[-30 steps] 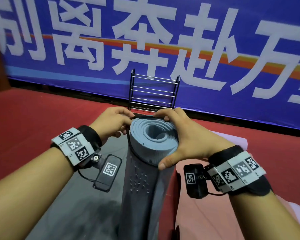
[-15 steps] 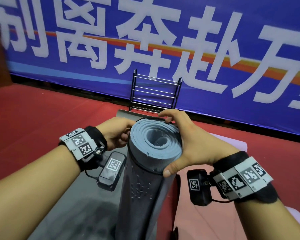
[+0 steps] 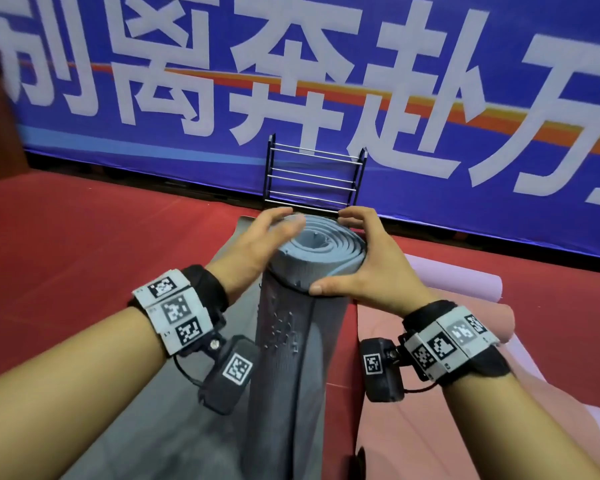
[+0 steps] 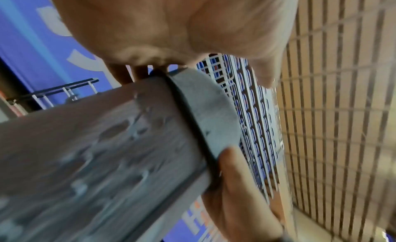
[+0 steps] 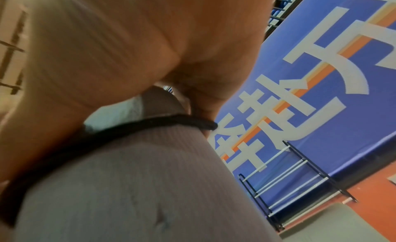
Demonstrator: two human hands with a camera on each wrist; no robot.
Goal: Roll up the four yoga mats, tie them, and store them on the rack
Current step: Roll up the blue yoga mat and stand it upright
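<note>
A rolled grey yoga mat [image 3: 298,358] stands on end in front of me, its spiral top [image 3: 321,249] facing up. A black band [image 5: 128,127] circles the roll just below the top, also visible as the band [image 4: 193,127] in the left wrist view. My right hand [image 3: 336,252] grips the top of the roll, thumb on the near side and fingers curled over the far rim. My left hand [image 3: 278,223], blurred, lies against the upper left rim with its fingers stretched out. The black rack [image 3: 314,178] with silver bars stands behind the roll.
A grey mat [image 3: 146,410] lies flat on the red floor [image 3: 84,254] to the left. A pink mat [image 3: 413,393] and a lilac mat [image 3: 458,278] lie flat to the right. The blue banner wall [image 3: 430,98] closes off the back.
My left hand has uncurled from the roll's left side and now reaches, fingers straight, over the top rim. The right hand keeps its grip on the top.
</note>
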